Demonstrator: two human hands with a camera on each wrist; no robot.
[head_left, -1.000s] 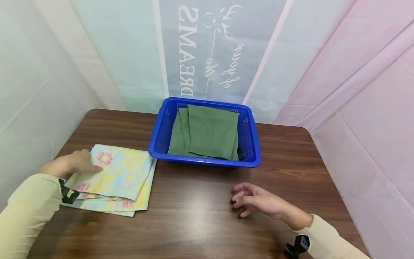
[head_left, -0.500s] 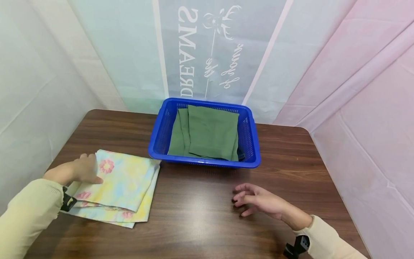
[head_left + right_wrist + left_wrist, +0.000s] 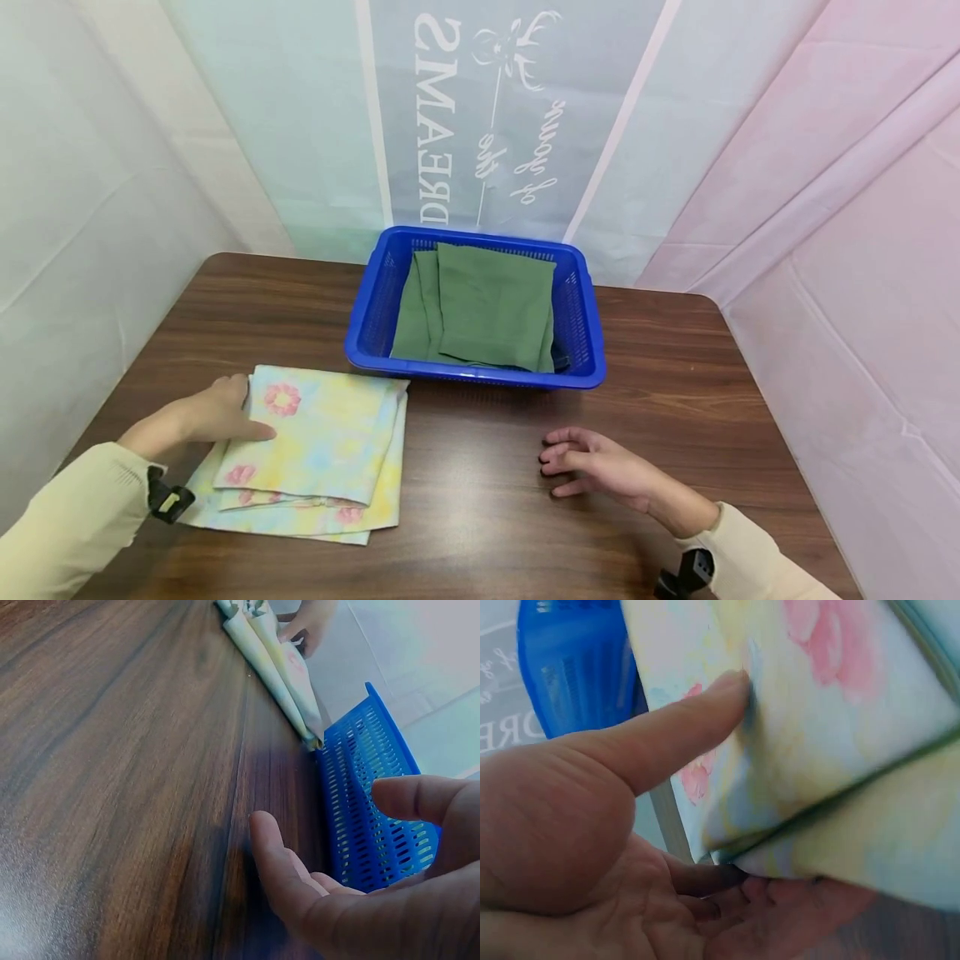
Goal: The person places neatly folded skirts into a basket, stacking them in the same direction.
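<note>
A folded floral cloth (image 3: 315, 433), pale yellow and blue with pink flowers, lies in layers on the left part of the table. My left hand (image 3: 213, 414) grips its left edge. In the left wrist view the thumb (image 3: 697, 724) presses on the top layer, and the other fingers are at the edge below, partly hidden under the cloth. My right hand (image 3: 600, 467) hovers over or rests on the table at the right, fingers loosely bent with nothing in them. Beyond both hands stands a blue basket (image 3: 474, 377) with a folded green cloth (image 3: 495, 304) inside.
The brown wooden table (image 3: 465, 517) has its back edge against a printed curtain (image 3: 487, 108). Light fabric walls rise on both sides. Something dark (image 3: 560, 358) shows beside the green cloth in the basket. The floral cloth's far right corner lies close to the basket's front.
My left hand has moved the floral cloth to the right and nearer to me, sliding it below the basket's front left corner. The right hand and the basket have stayed put.
</note>
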